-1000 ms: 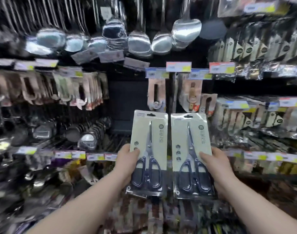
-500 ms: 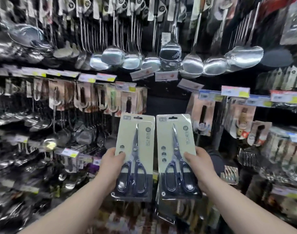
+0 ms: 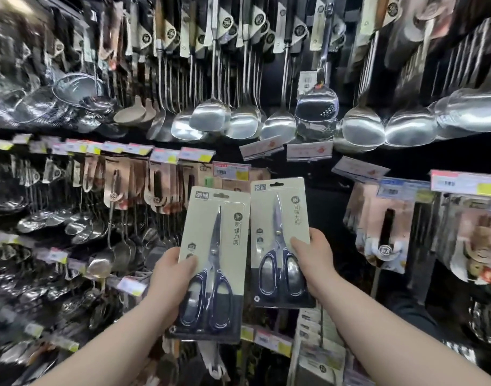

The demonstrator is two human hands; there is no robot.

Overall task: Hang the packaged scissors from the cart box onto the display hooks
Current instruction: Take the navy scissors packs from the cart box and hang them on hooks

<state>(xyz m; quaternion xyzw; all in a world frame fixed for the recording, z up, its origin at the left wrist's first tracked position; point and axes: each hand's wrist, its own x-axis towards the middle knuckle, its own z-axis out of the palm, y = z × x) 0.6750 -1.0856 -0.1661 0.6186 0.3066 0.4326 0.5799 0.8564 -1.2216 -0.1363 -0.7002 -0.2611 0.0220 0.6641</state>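
I hold two packaged scissors upright in front of the display wall. My left hand point(image 3: 173, 274) grips the left pack point(image 3: 213, 263) by its left edge, thumb over the card. My right hand point(image 3: 312, 254) grips the right pack point(image 3: 279, 243) by its right edge, a little higher than the left one. Each pack is a pale card with a hang slot at the top and dark-handled scissors under clear plastic. Behind the packs' tops is a dark gap in the wall; no bare hook shows there. The cart box is out of view.
Steel ladles and spatulas point(image 3: 211, 115) hang in a row overhead. Carded utensils point(image 3: 133, 185) fill the hooks to the left, more carded goods point(image 3: 383, 221) to the right. Price tags point(image 3: 230, 169) line the rails. Packs stand on a lower shelf point(image 3: 317, 338).
The view has tilted upward and the wall's goods have slid down and right. Both packs have risen toward the tagged rail, the right one now higher than the left.
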